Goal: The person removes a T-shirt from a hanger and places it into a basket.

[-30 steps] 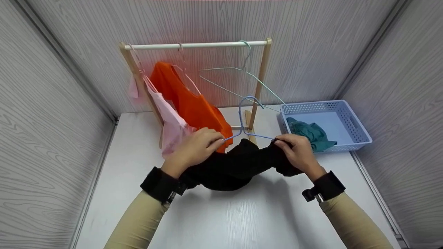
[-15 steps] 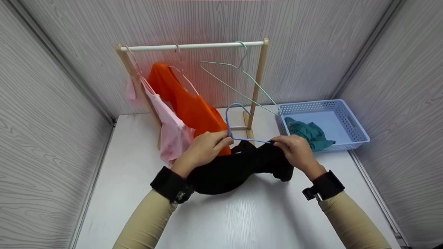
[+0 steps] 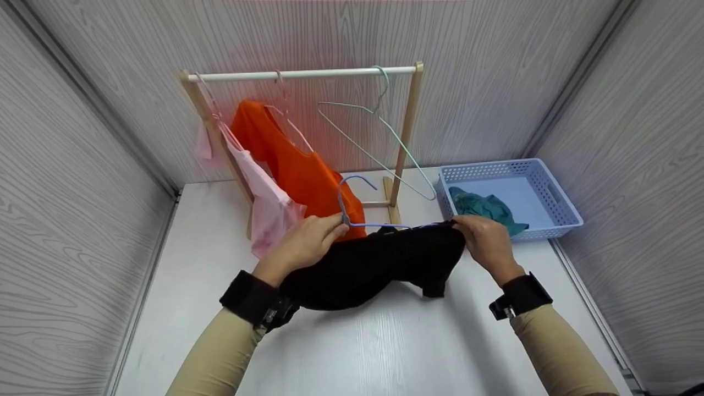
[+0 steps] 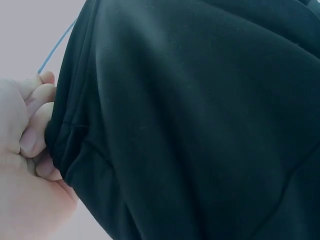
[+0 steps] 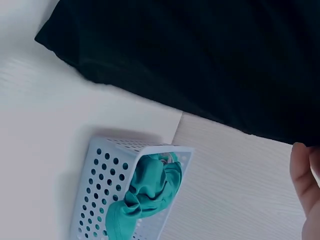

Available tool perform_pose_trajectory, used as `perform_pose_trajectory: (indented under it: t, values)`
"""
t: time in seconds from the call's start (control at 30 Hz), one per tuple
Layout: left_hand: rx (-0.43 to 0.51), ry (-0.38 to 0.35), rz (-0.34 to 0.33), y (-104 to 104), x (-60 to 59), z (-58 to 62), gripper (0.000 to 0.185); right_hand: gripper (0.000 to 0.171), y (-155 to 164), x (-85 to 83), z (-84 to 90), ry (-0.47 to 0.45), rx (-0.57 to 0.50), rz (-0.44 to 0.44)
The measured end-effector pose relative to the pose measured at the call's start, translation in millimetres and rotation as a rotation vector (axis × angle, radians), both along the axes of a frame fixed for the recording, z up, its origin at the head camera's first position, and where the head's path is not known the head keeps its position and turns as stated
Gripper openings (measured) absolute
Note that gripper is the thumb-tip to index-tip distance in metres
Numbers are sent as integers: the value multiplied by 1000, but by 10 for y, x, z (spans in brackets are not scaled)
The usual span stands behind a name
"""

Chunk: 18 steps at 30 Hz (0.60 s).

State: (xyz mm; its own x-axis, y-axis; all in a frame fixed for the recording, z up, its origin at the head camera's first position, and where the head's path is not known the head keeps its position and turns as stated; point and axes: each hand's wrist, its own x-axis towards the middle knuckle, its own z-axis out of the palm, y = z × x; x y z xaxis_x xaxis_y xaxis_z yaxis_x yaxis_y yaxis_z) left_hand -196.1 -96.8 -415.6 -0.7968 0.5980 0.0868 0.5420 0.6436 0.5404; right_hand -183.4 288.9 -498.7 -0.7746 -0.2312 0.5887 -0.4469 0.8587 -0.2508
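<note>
My left hand [image 3: 306, 246] pinches the blue wire hanger [image 3: 352, 204] and black garment [image 3: 374, 263]; my right hand [image 3: 487, 242] grips the garment's other end. The soft cloth hides most of the hanger. Its long axis runs left-right above the white bench [image 3: 385, 352], hook tilted up-left.

Black garment [image 3: 374, 264] on blue hanger [image 3: 357, 212] — between left hand [image 3: 300, 247] and right hand [image 3: 487, 242].

Bare white table [image 3: 352, 352] is seen before the hands; behind them passage is blocked by the wooden rack [image 3: 404, 137], hung garments [image 3: 297, 165] and basket [image 3: 550, 190].
</note>
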Motion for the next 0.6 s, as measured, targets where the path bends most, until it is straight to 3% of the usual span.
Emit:
perform_pose_trajectory:
  t: [0.4,0.6]
  values:
    - [124,-56,15,-93,14,-17,20,14,-118,-39,-80,-49,-178,5]
    - [116,-78,17,9,11,13,24,15,-294,1,-84,-138,-282,15]
